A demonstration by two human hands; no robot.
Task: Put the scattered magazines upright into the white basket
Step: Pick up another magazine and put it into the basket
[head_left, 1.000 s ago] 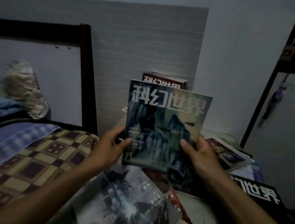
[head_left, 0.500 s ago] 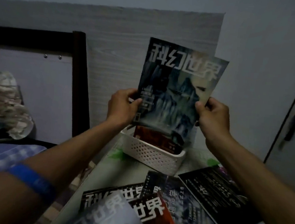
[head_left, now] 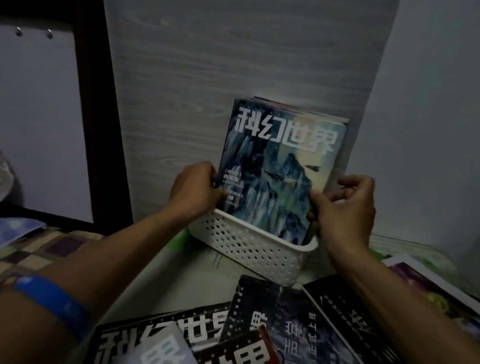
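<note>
Centre frame, the left hand (head_left: 195, 187) and right hand (head_left: 343, 207) pinch a thin, floppy, glossy magazine (head_left: 277, 167) by its side edges, its foot inside the white basket (head_left: 245, 245); low edge grips likely stop it buckling.

place: home bedroom | cues: dark bed frame (head_left: 95, 107); checked bedding (head_left: 35, 252); scattered magazines (head_left: 292, 338)

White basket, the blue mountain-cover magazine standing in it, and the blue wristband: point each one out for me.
white basket (head_left: 245, 247), head view, on its perforated front wall.
blue mountain-cover magazine (head_left: 277, 167), head view, on the cover's middle.
blue wristband (head_left: 54, 302), head view, on the band across the left forearm.
</note>
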